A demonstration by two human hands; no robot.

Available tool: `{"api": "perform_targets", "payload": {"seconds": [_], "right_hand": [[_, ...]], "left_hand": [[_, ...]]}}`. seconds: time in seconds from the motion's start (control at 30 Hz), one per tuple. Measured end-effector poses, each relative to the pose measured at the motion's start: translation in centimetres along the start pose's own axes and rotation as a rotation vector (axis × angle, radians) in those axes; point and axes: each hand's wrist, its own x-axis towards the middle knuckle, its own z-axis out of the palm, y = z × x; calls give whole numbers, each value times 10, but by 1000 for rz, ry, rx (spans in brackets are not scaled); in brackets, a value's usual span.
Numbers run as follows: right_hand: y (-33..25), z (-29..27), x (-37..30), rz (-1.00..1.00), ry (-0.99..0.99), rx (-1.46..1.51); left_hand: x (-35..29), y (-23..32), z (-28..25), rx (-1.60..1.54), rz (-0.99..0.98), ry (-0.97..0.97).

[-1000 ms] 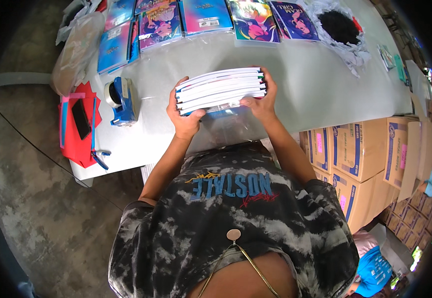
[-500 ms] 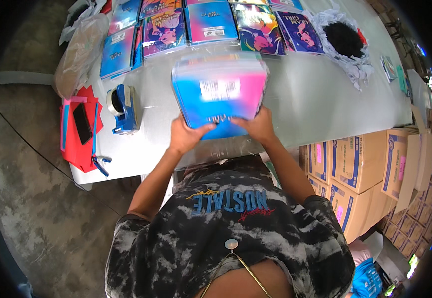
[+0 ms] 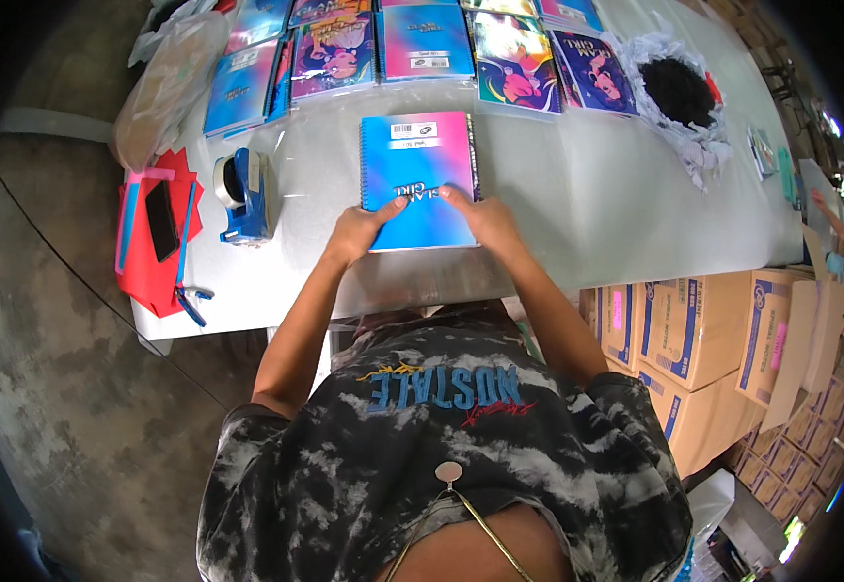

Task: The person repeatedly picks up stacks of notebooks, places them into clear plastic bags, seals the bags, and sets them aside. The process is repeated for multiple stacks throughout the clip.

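A small stack of spiral notebooks (image 3: 419, 167) with a blue-and-pink cover lies flat at the table's near middle, wire coil along its left side. My left hand (image 3: 364, 231) grips its near left part, the thumb pressed on the top cover. From the other side my right hand (image 3: 489, 223) holds it the same way, thumb also on the cover. The fingers under and beside the stack are mostly hidden. Beyond it stand rows of similar notebooks, among them a blue-and-pink one (image 3: 426, 44) and a purple one (image 3: 592, 73).
Left on the white table (image 3: 315, 276) are a blue tape dispenser (image 3: 249, 199), red sheets (image 3: 150, 288), a black phone (image 3: 162, 223) and blue-handled cutters (image 3: 192, 306). A plastic bag with black contents (image 3: 677, 92) sits far right. Cardboard boxes (image 3: 688, 330) are stacked at right.
The notebook stack, tilted up and blurred before, now lies flat with its cover facing up. Both hands have kept hold of it, and my right hand has shifted slightly left.
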Motion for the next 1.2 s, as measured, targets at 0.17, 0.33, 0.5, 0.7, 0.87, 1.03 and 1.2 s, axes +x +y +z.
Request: {"api": "perform_targets", "payload": {"seconds": [0.17,0.33,0.5,0.7,0.87,1.03,1.2], "right_hand": [[7,27,0,-7,77,237],[8,38,-6,93,96,386],[14,45,-22,53,167,328],[-8,-9,-26,-18,27,224],[10,11,-23,-37,-11,195],[11,2,-12,120,-147,13],[58,-20,-19,-142,831,-400]], "left_hand": [[13,13,-15,-42,80,-94],[12,24,-22,-14,110,-163],[15,12,-18,78,180,-130],[-17,23,2,-25,104,43],[-18,-6,3,-5,-19,28],[-38,35,6,600,-126,110],[-30,-8,-20,579,148,794]]}}
